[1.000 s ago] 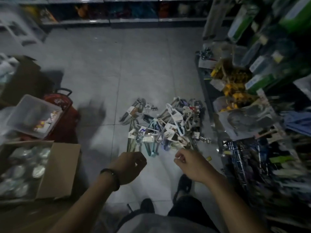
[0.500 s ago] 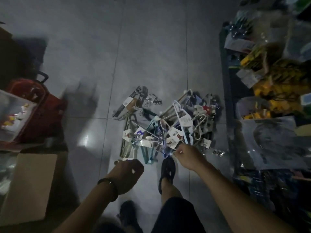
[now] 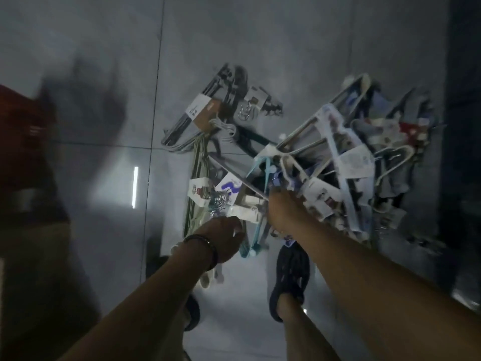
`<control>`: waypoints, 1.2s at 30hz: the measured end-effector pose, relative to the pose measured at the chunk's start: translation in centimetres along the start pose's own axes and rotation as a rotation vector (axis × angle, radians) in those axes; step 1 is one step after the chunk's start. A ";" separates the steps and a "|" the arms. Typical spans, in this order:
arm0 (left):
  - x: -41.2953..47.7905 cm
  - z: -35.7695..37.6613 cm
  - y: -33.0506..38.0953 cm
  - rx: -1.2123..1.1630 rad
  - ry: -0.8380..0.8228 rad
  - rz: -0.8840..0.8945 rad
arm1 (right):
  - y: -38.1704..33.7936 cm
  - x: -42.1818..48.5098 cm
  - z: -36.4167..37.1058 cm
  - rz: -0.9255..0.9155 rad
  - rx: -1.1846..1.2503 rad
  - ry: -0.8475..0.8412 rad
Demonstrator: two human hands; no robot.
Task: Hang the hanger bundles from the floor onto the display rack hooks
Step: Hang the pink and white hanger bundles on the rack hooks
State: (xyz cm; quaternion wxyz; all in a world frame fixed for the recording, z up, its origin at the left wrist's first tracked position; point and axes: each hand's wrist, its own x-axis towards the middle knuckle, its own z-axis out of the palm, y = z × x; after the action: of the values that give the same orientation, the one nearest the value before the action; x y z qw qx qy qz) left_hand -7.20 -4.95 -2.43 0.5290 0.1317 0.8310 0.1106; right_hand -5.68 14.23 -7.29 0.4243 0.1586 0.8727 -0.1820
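A heap of hanger bundles [image 3: 346, 162] with paper labels lies on the grey tiled floor. A grey bundle [image 3: 187, 126] sits at its far left and a teal bundle [image 3: 256, 238] at its near edge. My right hand [image 3: 285, 212] reaches into the hooks of a white and light-blue bundle [image 3: 291, 162], its fingers curled in among them. My left hand [image 3: 223, 238] hovers with curled fingers at the near edge, beside a white label [image 3: 243, 212] and some metal hooks. Its fingertips are hidden. No rack hooks show.
A red basket [image 3: 18, 121] is blurred at the left edge. The dark base of the display rack [image 3: 463, 152] runs down the right side. My shoe [image 3: 291, 277] stands just below the heap. Bare tiles [image 3: 234, 35] stretch beyond it.
I have bent lower, so the heap fills more of the view. Both hands moved forward and down; the right went from above the pile into its hooks, and the left reached its near edge.
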 end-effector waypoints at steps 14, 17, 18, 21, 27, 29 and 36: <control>1.9 4.1 -4.7 -0.692 -0.032 -0.291 | -6.3 1.9 2.6 0.031 0.241 -0.069; 1.5 2.7 -2.8 -1.416 -0.103 -0.475 | -5.0 -2.1 -0.4 0.061 0.344 -0.006; 1.5 2.4 -2.0 -1.539 -0.152 -0.481 | -4.1 -3.5 -1.0 0.078 0.407 0.026; 1.7 1.7 2.2 -1.589 -0.211 -0.385 | -1.0 -7.1 -1.4 0.157 0.649 0.112; 5.1 2.8 10.9 -1.403 -0.083 -0.134 | 5.6 -7.1 2.7 0.225 0.796 0.378; 7.4 4.0 12.3 -1.316 -0.058 -0.147 | 7.4 -5.6 3.7 0.238 0.775 0.401; 12.0 8.5 14.5 -0.929 0.080 -0.033 | 14.2 -1.1 6.8 0.439 0.532 0.419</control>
State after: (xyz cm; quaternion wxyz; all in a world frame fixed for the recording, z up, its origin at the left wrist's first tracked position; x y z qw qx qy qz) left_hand -2.87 13.09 -11.53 0.5014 -0.1369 0.7151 0.4675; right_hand 5.76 23.57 -12.93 0.2102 0.4792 0.8082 -0.2702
